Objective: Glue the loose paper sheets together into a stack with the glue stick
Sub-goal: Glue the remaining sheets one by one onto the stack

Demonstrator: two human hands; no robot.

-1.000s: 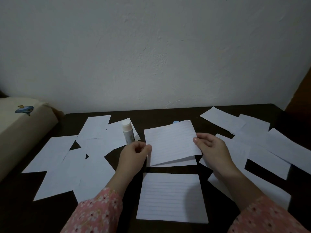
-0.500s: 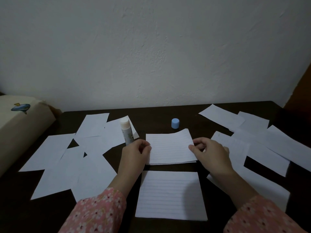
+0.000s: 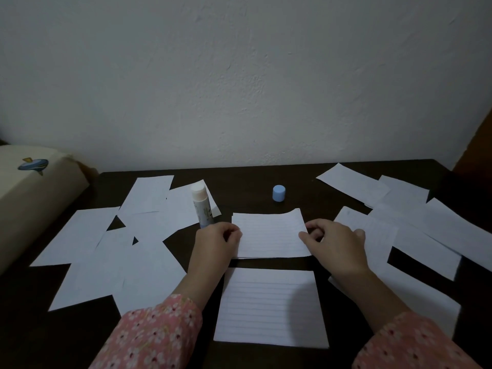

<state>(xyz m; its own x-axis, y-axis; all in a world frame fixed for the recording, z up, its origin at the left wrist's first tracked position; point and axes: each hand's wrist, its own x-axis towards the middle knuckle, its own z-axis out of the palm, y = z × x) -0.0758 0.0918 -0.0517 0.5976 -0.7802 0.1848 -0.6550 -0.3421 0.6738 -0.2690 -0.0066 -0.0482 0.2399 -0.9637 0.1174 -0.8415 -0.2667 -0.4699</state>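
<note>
Nearest the viewer, a single lined sheet (image 3: 270, 306) lies flat on the dark bench (image 3: 253, 183), apart from the work just beyond it. There the glued stack (image 3: 271, 233) rests on the bench with its top sheet laid on and its far right corner slightly lifted. The left hand (image 3: 217, 239) pinches the stack's left edge with curled fingers; the right hand (image 3: 332, 241) holds the right edge, thumb on the paper and fingers curled beside it. Both grips are thus closed on the stack. The step in hand appears to be aligning and seating the newly added sheet.

Loose sheets (image 3: 111, 243) lie overlapping to the left, and more loose sheets (image 3: 415, 222) to the right. The glue stick (image 3: 201, 206) stands upright and uncapped just beyond the left hand; its blue cap (image 3: 279, 193) stands farther back, well apart from it.

The next move probably calls for pressing the lifted corner flat, then freeing one hand to take the glue stick and coat the top sheet before another sheet is added.
</note>
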